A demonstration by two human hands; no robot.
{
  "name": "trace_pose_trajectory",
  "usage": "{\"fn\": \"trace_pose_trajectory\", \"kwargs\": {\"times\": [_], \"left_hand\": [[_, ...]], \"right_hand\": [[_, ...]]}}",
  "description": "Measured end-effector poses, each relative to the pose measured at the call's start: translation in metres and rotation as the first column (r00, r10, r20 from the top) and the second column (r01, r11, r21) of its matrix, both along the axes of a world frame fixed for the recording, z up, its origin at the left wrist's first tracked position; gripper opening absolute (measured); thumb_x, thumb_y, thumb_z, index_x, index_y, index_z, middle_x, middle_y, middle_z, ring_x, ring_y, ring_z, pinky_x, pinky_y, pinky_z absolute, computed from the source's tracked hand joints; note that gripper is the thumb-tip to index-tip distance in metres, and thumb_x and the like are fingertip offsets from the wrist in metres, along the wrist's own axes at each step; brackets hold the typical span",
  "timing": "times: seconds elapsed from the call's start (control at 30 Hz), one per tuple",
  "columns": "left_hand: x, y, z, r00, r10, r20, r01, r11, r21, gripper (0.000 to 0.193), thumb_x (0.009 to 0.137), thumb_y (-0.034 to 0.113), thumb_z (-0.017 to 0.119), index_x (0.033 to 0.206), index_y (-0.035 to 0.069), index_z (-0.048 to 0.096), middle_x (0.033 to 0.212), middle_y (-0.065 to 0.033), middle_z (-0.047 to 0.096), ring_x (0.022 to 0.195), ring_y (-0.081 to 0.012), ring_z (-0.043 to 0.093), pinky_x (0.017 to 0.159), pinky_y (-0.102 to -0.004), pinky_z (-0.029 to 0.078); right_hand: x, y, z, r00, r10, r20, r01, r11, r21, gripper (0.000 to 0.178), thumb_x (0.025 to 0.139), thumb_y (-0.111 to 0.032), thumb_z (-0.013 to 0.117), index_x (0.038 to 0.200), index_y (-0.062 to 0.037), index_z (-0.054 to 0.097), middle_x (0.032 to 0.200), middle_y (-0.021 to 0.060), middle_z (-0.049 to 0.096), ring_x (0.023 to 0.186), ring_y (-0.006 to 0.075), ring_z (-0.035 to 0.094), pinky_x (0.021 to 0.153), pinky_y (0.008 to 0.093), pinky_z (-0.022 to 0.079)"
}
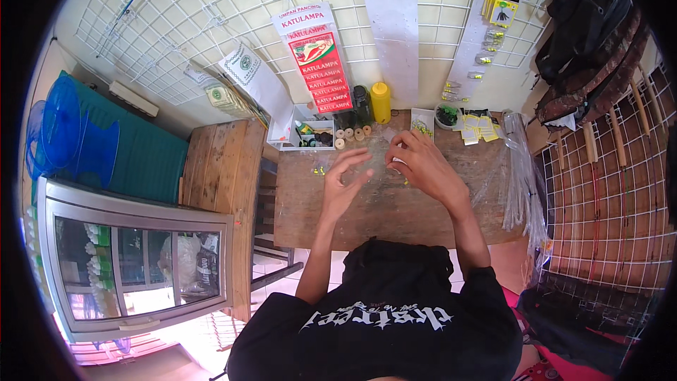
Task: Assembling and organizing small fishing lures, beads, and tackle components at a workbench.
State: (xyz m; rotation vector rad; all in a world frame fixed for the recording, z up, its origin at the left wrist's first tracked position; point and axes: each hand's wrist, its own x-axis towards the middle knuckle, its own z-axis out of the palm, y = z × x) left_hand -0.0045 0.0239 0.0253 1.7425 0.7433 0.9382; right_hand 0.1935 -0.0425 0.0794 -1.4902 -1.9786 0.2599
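Over the wooden table (303,212), my left hand (344,182) is raised with its thumb and fingers spread in a curve, nothing visible between them. My right hand (429,169) faces it a short way off, thumb and fingertips pressed together in a pinch; whatever they hold is too small to make out. Several small yellow-green pieces (319,170) lie on the table left of my left hand. Beyond the hands stand several cork-coloured cylinders (358,132), a yellow bottle (381,103) and a dark bottle (362,104).
A white divided box (314,142) sits at the table's back left. Toward the back right are a white tray (423,121), a bowl of green things (448,116), yellow cards (481,129) and long clear plastic bags (523,176). A glass-fronted cabinet (137,268) stands at left.
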Motion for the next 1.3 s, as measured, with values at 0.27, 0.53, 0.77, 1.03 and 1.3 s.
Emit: {"fn": "trace_pose_trajectory", "kwargs": {"times": [0.27,0.53,0.77,1.03,1.3], "left_hand": [[0.008,0.002,0.016,0.986,-0.126,-0.110,0.118,0.990,-0.078,0.019,0.073,0.008,0.074,0.091,0.004,0.071,0.104,-0.0105,0.065,0.100,-0.0184,0.058,0.090,-0.0312,0.042],[0.015,0.001,0.013,0.985,-0.130,-0.117,0.125,0.991,-0.047,0.013,0.074,0.007,0.073,0.086,0.002,0.071,0.096,-0.0101,0.066,0.093,-0.0176,0.060,0.086,-0.0302,0.043],[0.017,0.001,0.010,0.982,-0.140,-0.130,0.133,0.989,-0.058,0.011,0.076,0.006,0.072,0.086,0.001,0.070,0.093,-0.0085,0.067,0.087,-0.0151,0.060,0.083,-0.0282,0.044],[0.013,-0.005,-0.003,0.998,-0.049,0.033,0.058,0.910,-0.410,0.006,0.081,0.006,0.068,0.087,0.004,0.068,0.092,-0.0060,0.068,0.081,-0.0090,0.058,0.078,-0.0222,0.043],[0.020,-0.013,-0.011,0.936,0.016,0.352,0.166,0.860,-0.482,0.004,0.082,0.002,0.065,0.087,0.002,0.066,0.103,-0.0078,0.059,0.100,-0.0146,0.053,0.089,-0.0290,0.039]], "right_hand": [[0.000,0.004,0.001,0.997,0.078,0.010,-0.078,0.997,-0.019,0.011,0.076,-0.011,0.066,0.086,-0.0069,0.063,0.096,0.0059,0.052,0.097,0.0243,0.049,0.085,0.0372,0.039],[0.003,0.004,0.002,0.994,0.082,-0.069,-0.084,0.996,-0.026,0.012,0.076,-0.011,0.067,0.086,-0.0069,0.062,0.096,0.0065,0.051,0.098,0.0253,0.050,0.085,0.0375,0.040],[0.007,0.002,-0.003,0.992,0.092,-0.086,-0.096,0.995,-0.042,0.014,0.076,-0.011,0.067,0.088,-0.0071,0.061,0.098,0.0069,0.051,0.098,0.0262,0.050,0.085,0.0370,0.040],[-0.007,-0.007,-0.032,0.806,-0.147,-0.573,0.201,0.979,0.031,0.015,0.078,-0.006,0.066,0.093,-0.0060,0.064,0.095,0.0073,0.058,0.085,0.0199,0.056,0.074,0.0306,0.044],[-0.033,-0.019,-0.072,0.603,-0.175,-0.778,0.174,0.981,-0.086,0.016,0.078,-0.008,0.069,0.094,-0.0051,0.068,0.087,0.0047,0.066,0.080,0.0128,0.058,0.069,0.0264,0.041]]}}
